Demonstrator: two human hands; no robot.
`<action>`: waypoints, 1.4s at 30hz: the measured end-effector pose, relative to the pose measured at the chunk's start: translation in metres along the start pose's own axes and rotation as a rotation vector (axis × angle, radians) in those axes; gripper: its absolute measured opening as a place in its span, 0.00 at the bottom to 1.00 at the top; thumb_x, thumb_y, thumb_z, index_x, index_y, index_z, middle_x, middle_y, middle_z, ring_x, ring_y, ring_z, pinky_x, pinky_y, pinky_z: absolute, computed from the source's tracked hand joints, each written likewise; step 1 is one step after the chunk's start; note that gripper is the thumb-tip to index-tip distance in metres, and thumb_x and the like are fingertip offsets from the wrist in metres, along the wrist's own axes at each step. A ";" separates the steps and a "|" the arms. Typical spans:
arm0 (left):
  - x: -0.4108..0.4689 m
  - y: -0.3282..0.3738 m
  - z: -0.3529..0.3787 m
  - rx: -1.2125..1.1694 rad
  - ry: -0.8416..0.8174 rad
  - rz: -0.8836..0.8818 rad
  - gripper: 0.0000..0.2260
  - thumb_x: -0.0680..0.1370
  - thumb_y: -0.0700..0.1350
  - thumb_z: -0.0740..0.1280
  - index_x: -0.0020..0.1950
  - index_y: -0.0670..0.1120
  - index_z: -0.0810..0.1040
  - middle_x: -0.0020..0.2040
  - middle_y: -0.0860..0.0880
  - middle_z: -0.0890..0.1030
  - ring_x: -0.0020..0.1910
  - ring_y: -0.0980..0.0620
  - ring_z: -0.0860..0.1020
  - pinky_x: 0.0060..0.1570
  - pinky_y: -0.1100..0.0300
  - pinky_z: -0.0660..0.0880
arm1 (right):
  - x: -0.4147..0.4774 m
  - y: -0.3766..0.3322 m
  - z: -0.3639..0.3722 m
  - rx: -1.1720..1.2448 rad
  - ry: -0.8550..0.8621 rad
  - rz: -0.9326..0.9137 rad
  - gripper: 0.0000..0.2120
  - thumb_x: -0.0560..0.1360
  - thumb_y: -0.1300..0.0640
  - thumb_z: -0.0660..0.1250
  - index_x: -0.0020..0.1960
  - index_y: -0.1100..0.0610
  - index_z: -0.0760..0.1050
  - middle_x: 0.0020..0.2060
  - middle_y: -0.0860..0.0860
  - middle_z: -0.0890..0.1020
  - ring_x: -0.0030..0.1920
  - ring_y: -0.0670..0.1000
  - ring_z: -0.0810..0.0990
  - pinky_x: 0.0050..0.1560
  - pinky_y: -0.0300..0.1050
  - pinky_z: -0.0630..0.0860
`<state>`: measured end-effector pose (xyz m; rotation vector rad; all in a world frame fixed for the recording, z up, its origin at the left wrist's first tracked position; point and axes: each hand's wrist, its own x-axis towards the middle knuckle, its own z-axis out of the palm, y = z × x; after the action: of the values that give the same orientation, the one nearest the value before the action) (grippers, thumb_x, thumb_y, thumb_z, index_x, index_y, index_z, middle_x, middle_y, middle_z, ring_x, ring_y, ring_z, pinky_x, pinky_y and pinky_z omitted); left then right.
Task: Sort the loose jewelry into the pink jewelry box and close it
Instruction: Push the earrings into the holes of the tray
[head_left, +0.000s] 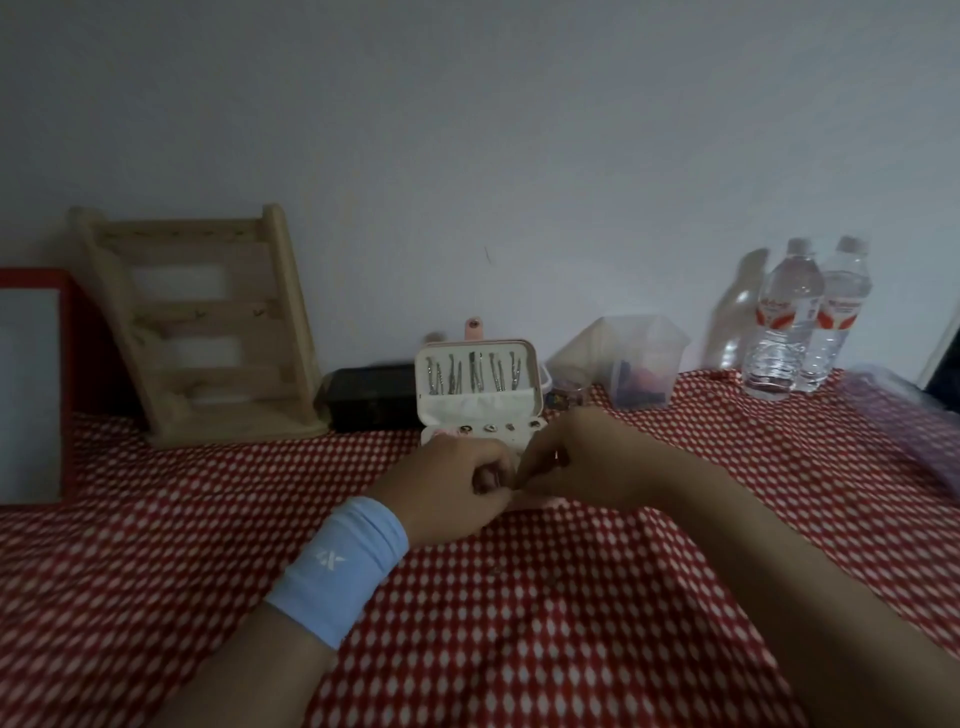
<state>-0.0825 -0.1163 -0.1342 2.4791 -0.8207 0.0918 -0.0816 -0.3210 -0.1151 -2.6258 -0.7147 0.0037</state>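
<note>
The pink jewelry box stands open at the back middle of the table, lid upright with several silver necklaces hanging inside it. Small rings or studs sit in a row along the back of its base. My left hand, with a light blue wristband, and my right hand meet over the front of the base, fingers curled and touching. They hide the front compartments. A tiny glinting piece shows at my right fingers; what either hand holds is too small to tell.
A wooden ladder-shaped jewelry stand leans at the back left beside a red-framed board. A dark case lies left of the box. A clear plastic container and two water bottles stand at the back right. Red patterned cloth covers the table.
</note>
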 end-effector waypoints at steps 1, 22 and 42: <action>-0.006 0.001 0.000 0.017 -0.042 -0.011 0.01 0.76 0.48 0.70 0.45 0.54 0.80 0.41 0.59 0.78 0.40 0.63 0.76 0.42 0.67 0.74 | -0.003 -0.005 0.002 0.002 -0.050 -0.007 0.07 0.76 0.53 0.73 0.53 0.48 0.86 0.45 0.39 0.85 0.41 0.35 0.80 0.44 0.29 0.74; -0.043 -0.009 0.010 -0.386 0.045 -0.212 0.05 0.79 0.44 0.67 0.46 0.51 0.81 0.44 0.51 0.83 0.40 0.54 0.83 0.35 0.61 0.78 | -0.012 -0.029 0.033 0.144 0.070 -0.013 0.06 0.75 0.53 0.74 0.51 0.52 0.85 0.44 0.42 0.85 0.43 0.39 0.82 0.49 0.33 0.79; -0.042 0.017 0.000 -1.103 0.178 -0.370 0.10 0.82 0.45 0.63 0.54 0.42 0.81 0.44 0.46 0.85 0.39 0.50 0.83 0.29 0.59 0.77 | -0.012 -0.033 0.024 0.605 0.237 -0.016 0.04 0.79 0.61 0.69 0.47 0.60 0.82 0.35 0.47 0.84 0.29 0.41 0.78 0.31 0.33 0.73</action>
<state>-0.1263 -0.1050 -0.1359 1.4914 -0.1940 -0.2168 -0.1109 -0.2915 -0.1251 -2.0011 -0.5455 -0.0816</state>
